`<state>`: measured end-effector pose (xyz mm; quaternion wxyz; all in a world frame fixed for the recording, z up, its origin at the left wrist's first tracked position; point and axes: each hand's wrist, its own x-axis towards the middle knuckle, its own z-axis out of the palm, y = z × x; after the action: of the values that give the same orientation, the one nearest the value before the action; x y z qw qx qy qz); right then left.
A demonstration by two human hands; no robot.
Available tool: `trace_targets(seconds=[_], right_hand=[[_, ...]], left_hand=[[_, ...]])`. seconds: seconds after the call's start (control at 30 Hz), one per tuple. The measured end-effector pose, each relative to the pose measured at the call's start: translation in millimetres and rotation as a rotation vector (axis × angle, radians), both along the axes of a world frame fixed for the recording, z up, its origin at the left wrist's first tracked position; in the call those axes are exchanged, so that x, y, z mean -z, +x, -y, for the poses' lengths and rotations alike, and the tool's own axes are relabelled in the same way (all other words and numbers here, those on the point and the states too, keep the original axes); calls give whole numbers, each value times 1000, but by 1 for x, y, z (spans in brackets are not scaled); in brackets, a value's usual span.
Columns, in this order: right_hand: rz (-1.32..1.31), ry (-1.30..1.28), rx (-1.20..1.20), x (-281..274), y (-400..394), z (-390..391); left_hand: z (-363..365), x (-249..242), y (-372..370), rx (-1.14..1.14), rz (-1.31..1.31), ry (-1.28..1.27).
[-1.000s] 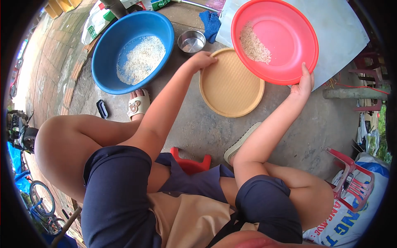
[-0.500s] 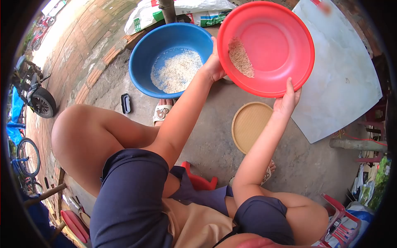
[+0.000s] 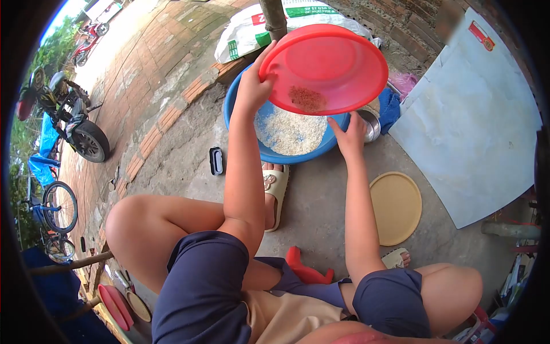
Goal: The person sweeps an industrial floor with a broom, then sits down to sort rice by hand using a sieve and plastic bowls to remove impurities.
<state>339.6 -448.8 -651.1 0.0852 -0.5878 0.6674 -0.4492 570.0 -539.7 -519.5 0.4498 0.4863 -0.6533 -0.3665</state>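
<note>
A grey concrete floor (image 3: 321, 200) runs under everything, edged on the left by a brick pavement (image 3: 154, 63), and a pale sheet of board (image 3: 475, 132) lies across it at the right. On the concrete stands the blue basin (image 3: 240, 97), with a layer of white rice (image 3: 289, 132) spread over its bottom. Above it, overlapping its far and right side, the red basin (image 3: 335, 60) is held tilted towards the blue one, and a small heap of grain (image 3: 306, 98) (reddish through the plastic's tint) sits low against its near edge. The left hand (image 3: 252, 86) grips the red basin's left rim, thumb over the edge and fingers closed around it. The right hand (image 3: 350, 135) is at the basin's lower right edge, fingers raised to the underside; whether it truly clasps the rim or only props it cannot be told. A white printed sack (image 3: 252, 28) lies behind the basins beside a post (image 3: 274, 17). To the right on the floor rests a round tan tray (image 3: 396, 206), well apart from the basins. A small steel bowl (image 3: 371, 123) sits just beside the blue basin, partly behind the right hand, with a blue cloth (image 3: 391, 109) next to it. A little black object (image 3: 216, 160) lies near the person's sandal (image 3: 276, 186).
</note>
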Motion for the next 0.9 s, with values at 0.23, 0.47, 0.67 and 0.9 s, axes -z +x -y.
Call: trace_targets(seconds=[0.23,0.47,0.67,0.9], right_hand=[[-231,384,21,45,34,5],[-273,383,6,44,36,18],[-234,381,15,41,36,12],[1316,169,-233,19,-10,10]], left_hand=[[-1,-4,7,-323,421,-715],[-5,-10,11,-516,250,-1055],[11,18,0,-607,-232,-849],[-15,73,-28,-248,-557,697]])
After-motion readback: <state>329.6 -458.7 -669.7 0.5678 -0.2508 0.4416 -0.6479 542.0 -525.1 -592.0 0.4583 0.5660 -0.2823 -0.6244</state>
